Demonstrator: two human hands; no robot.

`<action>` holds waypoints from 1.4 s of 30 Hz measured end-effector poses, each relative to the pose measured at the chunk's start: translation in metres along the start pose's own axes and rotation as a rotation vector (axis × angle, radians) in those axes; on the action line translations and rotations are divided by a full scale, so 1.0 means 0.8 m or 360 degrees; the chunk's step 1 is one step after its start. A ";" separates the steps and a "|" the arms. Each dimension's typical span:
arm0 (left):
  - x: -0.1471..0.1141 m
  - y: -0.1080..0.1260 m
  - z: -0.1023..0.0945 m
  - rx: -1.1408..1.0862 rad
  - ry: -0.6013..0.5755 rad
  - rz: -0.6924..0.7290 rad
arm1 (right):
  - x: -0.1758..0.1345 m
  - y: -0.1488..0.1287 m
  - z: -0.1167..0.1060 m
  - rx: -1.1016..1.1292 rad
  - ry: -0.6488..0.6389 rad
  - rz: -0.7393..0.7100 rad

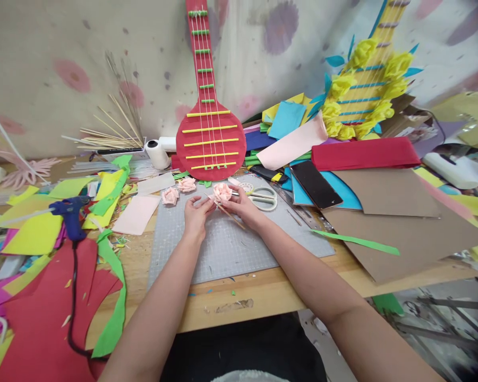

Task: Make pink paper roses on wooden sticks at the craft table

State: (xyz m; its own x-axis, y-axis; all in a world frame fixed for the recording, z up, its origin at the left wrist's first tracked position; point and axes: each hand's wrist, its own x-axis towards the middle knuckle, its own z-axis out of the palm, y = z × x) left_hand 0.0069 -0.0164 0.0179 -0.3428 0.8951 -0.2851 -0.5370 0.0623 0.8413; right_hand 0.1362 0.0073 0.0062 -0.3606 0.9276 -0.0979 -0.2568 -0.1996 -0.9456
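Note:
Above the middle of the grey cutting mat (223,260), both my hands are closed around a pale pink paper rose (223,192). My left hand (197,213) pinches its lower left side. From the right, my right hand (245,204) holds the flower with its fingers behind the petals. A thin wooden stick (231,216) slants down to the right from beneath the rose. Two more pink paper roses, one (170,195) at the mat's edge and another (187,184) behind it, lie left of my hands. Scissors with pale handles (265,199) rest just right of my right hand.
A red paper lute shape (211,140) leans on the back wall. At left lie a blue glue gun (72,215), red paper (51,313) and pink sheets (136,215). On the right are a black phone (316,184), brown cardboard (398,239) and a yellow flowered instrument (362,90).

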 end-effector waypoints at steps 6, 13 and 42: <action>-0.001 -0.005 0.004 0.0058 -0.0052 0.0005 | 0.000 -0.009 -0.004 0.0367 0.0019 0.0091; -0.003 -0.010 0.015 0.0035 -0.0067 0.0020 | 0.003 -0.017 -0.010 0.0458 0.0006 0.0282; 0.002 -0.004 0.013 -0.0199 0.0182 -0.0102 | 0.011 0.008 -0.011 -0.1143 0.0103 -0.0228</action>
State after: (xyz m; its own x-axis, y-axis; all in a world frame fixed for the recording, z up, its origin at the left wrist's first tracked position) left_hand 0.0163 -0.0102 0.0195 -0.3861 0.8347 -0.3927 -0.6499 0.0559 0.7579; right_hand 0.1391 0.0169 -0.0031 -0.3082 0.9503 0.0446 0.3613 0.1603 -0.9186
